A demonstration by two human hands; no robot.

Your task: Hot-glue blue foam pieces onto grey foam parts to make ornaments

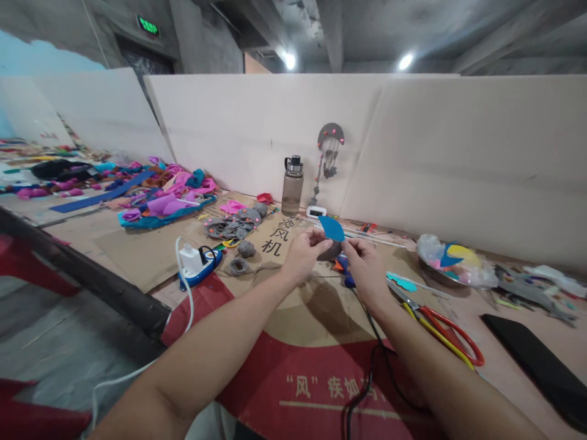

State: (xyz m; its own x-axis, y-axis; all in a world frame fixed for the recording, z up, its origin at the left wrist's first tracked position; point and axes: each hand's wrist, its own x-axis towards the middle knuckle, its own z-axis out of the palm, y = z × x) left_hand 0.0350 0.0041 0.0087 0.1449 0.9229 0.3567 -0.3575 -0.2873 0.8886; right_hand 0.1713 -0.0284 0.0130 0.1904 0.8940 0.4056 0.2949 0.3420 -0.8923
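Observation:
Both my hands are raised over the cardboard-covered table [293, 305]. Between them I hold a small blue leaf-shaped felt piece [331, 228]. My left hand [300, 253] pinches its lower left side with fingers closed. My right hand [367, 264] is also closed; it pinches the lower right of the piece, where a grey felt bit [331, 250] shows just under the blue one. A black cable [367, 379] runs from under my right wrist toward me.
Scissors with red and yellow handles [440, 330] lie right of my right arm, a black flat object [541, 366] beyond them. A metal bowl with coloured scraps [452, 263], a water bottle [292, 185], a grey hanging craft [329, 153], grey felt pieces [229, 229] and a white-blue glue gun stand [197, 263] surround the work spot.

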